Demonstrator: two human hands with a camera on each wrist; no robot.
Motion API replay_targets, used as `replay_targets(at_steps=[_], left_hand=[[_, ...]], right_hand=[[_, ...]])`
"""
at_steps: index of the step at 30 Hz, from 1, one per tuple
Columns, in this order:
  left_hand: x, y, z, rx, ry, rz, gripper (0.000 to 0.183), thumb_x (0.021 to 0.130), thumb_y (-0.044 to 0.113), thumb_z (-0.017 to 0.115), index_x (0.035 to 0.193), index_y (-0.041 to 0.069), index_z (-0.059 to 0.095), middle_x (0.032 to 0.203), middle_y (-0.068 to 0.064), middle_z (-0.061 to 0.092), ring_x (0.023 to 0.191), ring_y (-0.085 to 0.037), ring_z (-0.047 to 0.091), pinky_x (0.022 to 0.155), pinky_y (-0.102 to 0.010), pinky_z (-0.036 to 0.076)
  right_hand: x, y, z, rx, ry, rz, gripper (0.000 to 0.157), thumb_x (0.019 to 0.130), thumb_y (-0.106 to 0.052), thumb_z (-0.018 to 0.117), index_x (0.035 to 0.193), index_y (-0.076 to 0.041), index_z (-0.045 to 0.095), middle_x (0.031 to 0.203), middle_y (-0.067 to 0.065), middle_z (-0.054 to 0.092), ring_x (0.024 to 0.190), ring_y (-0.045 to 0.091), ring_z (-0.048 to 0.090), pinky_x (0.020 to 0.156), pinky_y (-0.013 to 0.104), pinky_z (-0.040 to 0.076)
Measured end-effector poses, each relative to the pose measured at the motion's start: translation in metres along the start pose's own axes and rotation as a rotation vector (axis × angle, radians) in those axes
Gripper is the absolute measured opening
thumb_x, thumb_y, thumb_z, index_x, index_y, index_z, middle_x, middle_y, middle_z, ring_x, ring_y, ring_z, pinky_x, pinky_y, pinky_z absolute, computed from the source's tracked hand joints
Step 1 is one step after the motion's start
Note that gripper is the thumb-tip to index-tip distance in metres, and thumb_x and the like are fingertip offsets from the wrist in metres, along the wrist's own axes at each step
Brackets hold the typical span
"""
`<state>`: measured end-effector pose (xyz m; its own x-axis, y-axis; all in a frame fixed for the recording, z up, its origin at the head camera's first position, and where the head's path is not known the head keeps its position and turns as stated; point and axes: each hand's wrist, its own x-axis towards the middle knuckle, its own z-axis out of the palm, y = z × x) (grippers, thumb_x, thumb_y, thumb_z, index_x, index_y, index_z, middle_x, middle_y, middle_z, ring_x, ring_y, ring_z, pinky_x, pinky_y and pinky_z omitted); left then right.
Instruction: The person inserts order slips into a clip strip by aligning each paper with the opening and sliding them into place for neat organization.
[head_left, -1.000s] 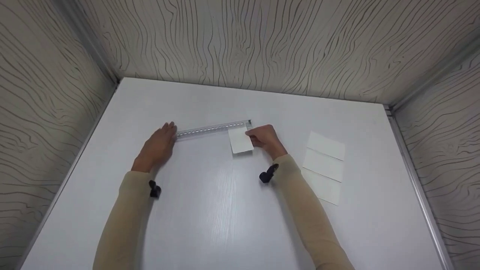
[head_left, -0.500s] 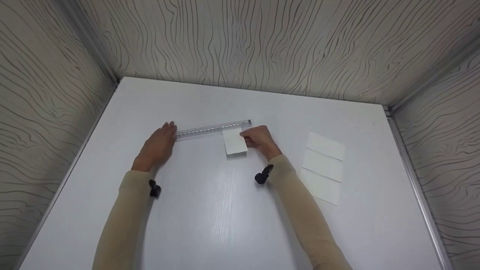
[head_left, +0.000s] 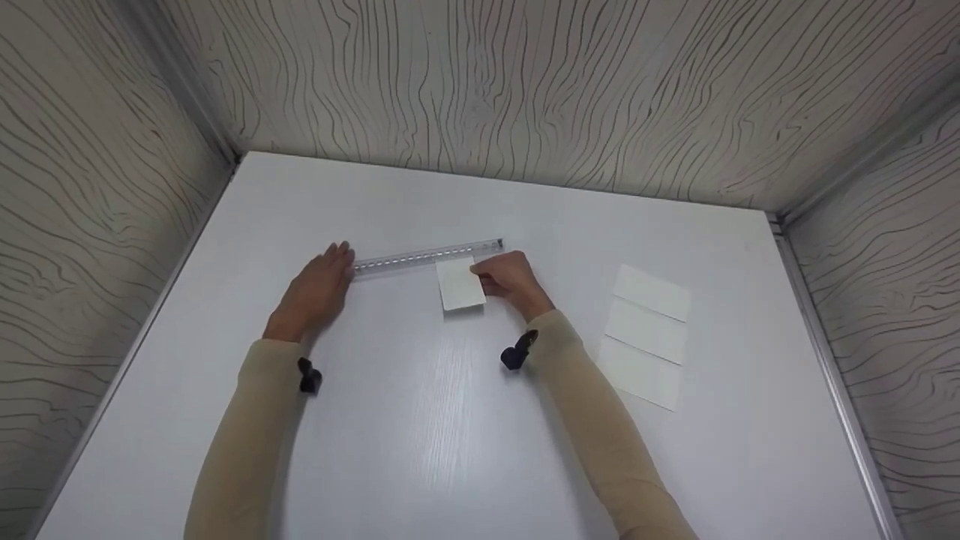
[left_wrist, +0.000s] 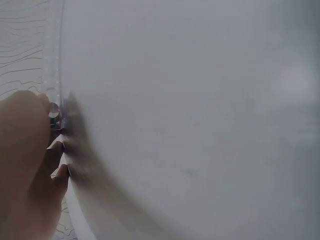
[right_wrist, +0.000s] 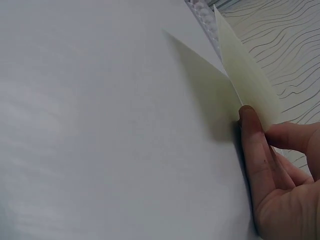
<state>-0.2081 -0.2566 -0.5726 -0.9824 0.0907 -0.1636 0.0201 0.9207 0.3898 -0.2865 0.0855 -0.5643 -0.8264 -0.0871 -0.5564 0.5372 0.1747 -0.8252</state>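
Note:
A clear ruler-like strip (head_left: 416,257) with a row of rounded marks lies slantwise on the white table. My left hand (head_left: 316,291) rests over its left end, fingers fairly straight, and in the left wrist view the left hand (left_wrist: 27,160) is beside the strip's end (left_wrist: 51,75). My right hand (head_left: 511,277) pinches the right edge of a small white card (head_left: 459,283) just below the strip. In the right wrist view the card (right_wrist: 245,75) stands tilted off the table, held between thumb and fingers of the right hand (right_wrist: 280,170).
Three white cards (head_left: 646,330) lie overlapping in a column at the right, beside the right forearm. Wood-patterned walls (head_left: 480,82) rise behind the white table (head_left: 420,427) and on both sides.
My right hand has moved left along the strip with the card, which now sits nearer the strip's middle. The left hand and the strip have stayed in place.

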Motion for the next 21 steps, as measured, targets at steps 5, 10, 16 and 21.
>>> replay_targets(at_steps=[5, 10, 16, 21], left_hand=[[0.000, 0.000, 0.000, -0.004, -0.001, -0.003, 0.057, 0.116, 0.037, 0.026, 0.168, 0.015, 0.026, 0.178, -0.005, 0.019, 0.167, -0.030, 0.015, 0.139, -0.053, 0.014], [-0.001, -0.001, 0.002, -0.001, 0.010, -0.005, 0.056, 0.115, 0.038, 0.026, 0.168, 0.017, 0.026, 0.178, -0.003, 0.018, 0.167, -0.030, 0.015, 0.139, -0.054, 0.015], [-0.002, 0.000, 0.002, -0.001, 0.023, -0.003, 0.056, 0.116, 0.037, 0.026, 0.168, 0.017, 0.026, 0.179, -0.003, 0.019, 0.166, -0.031, 0.015, 0.139, -0.054, 0.015], [-0.001, -0.001, 0.004, 0.000, 0.018, -0.015, 0.057, 0.115, 0.039, 0.026, 0.168, 0.019, 0.025, 0.179, -0.002, 0.017, 0.166, -0.032, 0.015, 0.139, -0.055, 0.015]], right_hand=[[0.000, 0.002, 0.007, -0.012, -0.006, -0.014, 0.023, 0.091, -0.008, 0.078, 0.112, 0.003, 0.076, 0.086, 0.004, 0.078, 0.078, 0.012, 0.076, 0.073, 0.023, 0.068], [0.000, 0.003, 0.016, -0.001, -0.015, -0.013, 0.024, 0.091, -0.007, 0.077, 0.113, 0.003, 0.074, 0.087, 0.005, 0.077, 0.077, 0.012, 0.076, 0.073, 0.024, 0.069], [-0.001, 0.002, 0.024, 0.019, -0.023, -0.029, 0.026, 0.091, -0.005, 0.077, 0.114, 0.004, 0.073, 0.085, 0.005, 0.077, 0.076, 0.013, 0.076, 0.073, 0.025, 0.069], [-0.001, 0.003, 0.031, 0.015, -0.035, -0.052, 0.026, 0.090, -0.005, 0.078, 0.114, 0.004, 0.074, 0.089, 0.006, 0.077, 0.077, 0.013, 0.077, 0.073, 0.025, 0.069]])
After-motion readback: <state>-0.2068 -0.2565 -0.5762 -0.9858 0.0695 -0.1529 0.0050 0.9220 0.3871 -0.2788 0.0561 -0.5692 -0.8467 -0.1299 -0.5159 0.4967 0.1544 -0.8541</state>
